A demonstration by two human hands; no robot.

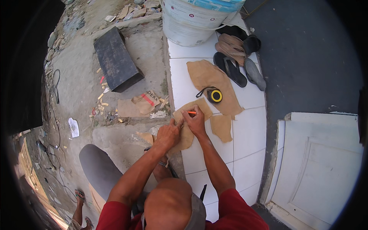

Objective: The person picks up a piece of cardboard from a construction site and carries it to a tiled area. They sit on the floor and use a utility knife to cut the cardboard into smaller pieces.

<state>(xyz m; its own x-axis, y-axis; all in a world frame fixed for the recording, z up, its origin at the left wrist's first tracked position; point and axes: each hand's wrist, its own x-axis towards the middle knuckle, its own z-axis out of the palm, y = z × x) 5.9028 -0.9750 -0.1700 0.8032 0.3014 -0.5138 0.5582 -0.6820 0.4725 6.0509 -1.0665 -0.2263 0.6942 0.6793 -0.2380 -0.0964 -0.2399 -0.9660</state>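
Note:
My right hand (194, 120) grips an orange pen (191, 112) between thumb and fingers, its end low over a piece of brown paper (201, 106). My left hand (168, 135) rests on the same paper beside it, index finger stretched toward the right hand and nothing gripped; the other fingertips are hard to make out. A larger irregular brown paper sheet (207, 74) lies beyond, with a black and yellow tape measure (216, 96) on it. To the right of my right hand is a smaller brown paper scrap (221, 128).
Sandals (230, 69) lie on the white tiles at the back right, near a white bucket (189, 23). A black box (117, 59) sits on the concrete to the left, with paper scraps (145, 102) nearby. At right is a white door (316, 165). Another person's foot (79, 195) shows lower left.

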